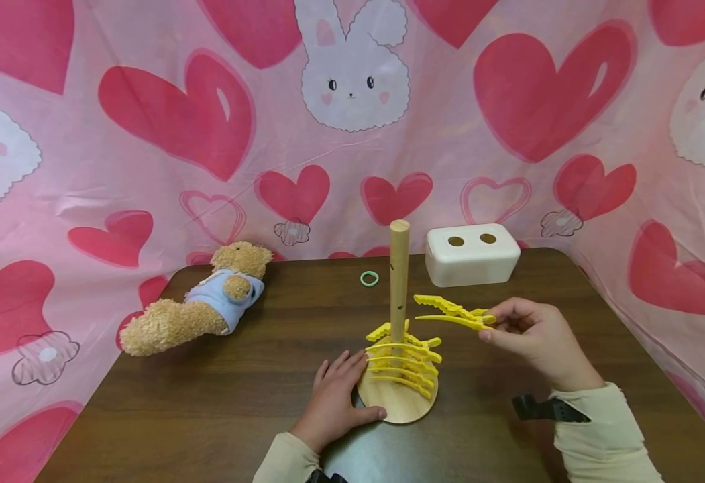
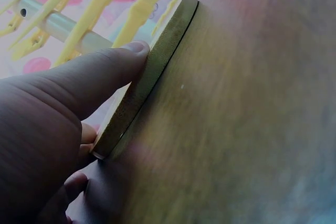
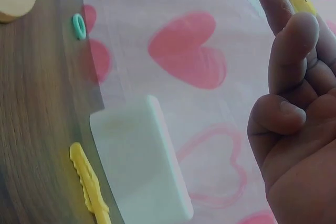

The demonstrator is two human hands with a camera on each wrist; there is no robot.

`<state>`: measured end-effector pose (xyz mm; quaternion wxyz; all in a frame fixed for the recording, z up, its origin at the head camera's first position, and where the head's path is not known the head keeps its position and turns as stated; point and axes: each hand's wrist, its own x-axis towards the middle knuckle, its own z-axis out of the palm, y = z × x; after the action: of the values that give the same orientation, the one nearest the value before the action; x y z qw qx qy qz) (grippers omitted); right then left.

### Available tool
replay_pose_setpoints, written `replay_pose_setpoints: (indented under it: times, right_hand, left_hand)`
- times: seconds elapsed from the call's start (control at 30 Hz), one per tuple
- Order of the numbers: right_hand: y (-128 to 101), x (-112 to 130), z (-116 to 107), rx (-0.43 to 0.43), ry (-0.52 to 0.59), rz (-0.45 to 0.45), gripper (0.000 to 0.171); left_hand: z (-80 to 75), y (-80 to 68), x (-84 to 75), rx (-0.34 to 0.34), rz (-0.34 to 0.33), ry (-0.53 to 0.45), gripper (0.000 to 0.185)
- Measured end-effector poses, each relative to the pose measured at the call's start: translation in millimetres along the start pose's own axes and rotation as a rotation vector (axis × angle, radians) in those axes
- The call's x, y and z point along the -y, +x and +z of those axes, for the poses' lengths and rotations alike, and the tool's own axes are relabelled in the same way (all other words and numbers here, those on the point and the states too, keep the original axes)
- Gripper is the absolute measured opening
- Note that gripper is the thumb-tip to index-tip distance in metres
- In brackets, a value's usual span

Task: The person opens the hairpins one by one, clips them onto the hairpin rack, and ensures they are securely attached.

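Left hand [image 1: 335, 396] lower centre, flat and relaxed, thumb against wooden base [image 1: 398, 402] on desk [image 1: 207, 402]. Right hand [image 1: 533, 339] right of centre, pinching yellow clip [image 1: 451, 312], long axis level, tip toward dowel [image 1: 398, 272], just left.

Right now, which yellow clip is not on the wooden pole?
The open yellow clip pinched in the right hand; the others sit stacked on the pole.

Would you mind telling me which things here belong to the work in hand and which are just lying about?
In use:
- yellow clip, pinched open by the right hand
- wooden stand with its peg, base steadied by the left hand
- clips on the peg

Lying about:
- teddy bear
- green ring
- white box
- loose clip beside that box
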<state>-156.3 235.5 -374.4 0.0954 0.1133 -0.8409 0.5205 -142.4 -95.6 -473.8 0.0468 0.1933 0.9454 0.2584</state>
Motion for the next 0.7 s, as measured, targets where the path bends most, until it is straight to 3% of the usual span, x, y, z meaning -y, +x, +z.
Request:
replay_pose_setpoints:
  times: [0.27,0.7]
  right_hand:
    - [-1.5,12.4,11.4,0.009,0.012,-0.027,0.022]
    - [-2.7,15.7,10.2,0.013,0.026,-0.032,0.022]
  left_hand:
    - [0.9,1.5,1.3,0.007,-0.010,0.001,0.096]
    - [0.1,1.6,-0.1,0.009,-0.013,-0.004,0.096]
